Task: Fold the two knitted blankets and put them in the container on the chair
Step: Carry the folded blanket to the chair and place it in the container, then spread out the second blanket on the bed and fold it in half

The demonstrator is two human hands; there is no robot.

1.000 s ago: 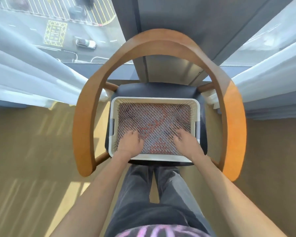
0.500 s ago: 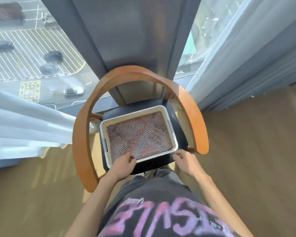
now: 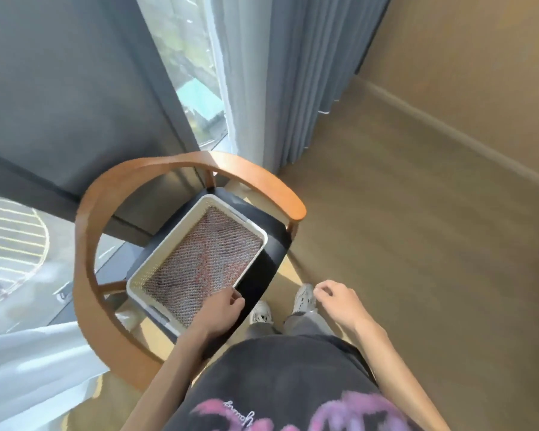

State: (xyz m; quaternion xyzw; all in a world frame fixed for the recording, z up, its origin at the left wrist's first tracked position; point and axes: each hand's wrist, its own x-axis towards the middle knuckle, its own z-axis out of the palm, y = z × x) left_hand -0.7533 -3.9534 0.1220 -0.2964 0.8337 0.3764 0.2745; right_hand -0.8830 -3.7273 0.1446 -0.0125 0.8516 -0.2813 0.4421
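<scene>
A white mesh container (image 3: 181, 232) sits on the black seat (image 3: 269, 256) of a wooden chair (image 3: 86, 244) with a curved armrest. A folded knitted blanket (image 3: 206, 259) with a reddish-grey pattern lies flat in it and fills it. I can see only this top layer. My left hand (image 3: 223, 309) hovers at the container's near corner, above the rim, with loosely curled fingers that hold nothing. My right hand (image 3: 339, 303) hangs in the air to the right of the chair, above my shoes, and holds nothing.
Grey curtains (image 3: 293, 73) hang behind the chair by a floor-length window (image 3: 13, 244). A white sheer curtain (image 3: 28, 368) falls at the lower left. Wooden floor (image 3: 417, 244) stretches to the right up to a wall baseboard (image 3: 448, 129). My shoes (image 3: 304, 298) stand beside the chair.
Both hands have come off the blanket and out of the container. My view has swung to the right, so the chair now lies to my left.
</scene>
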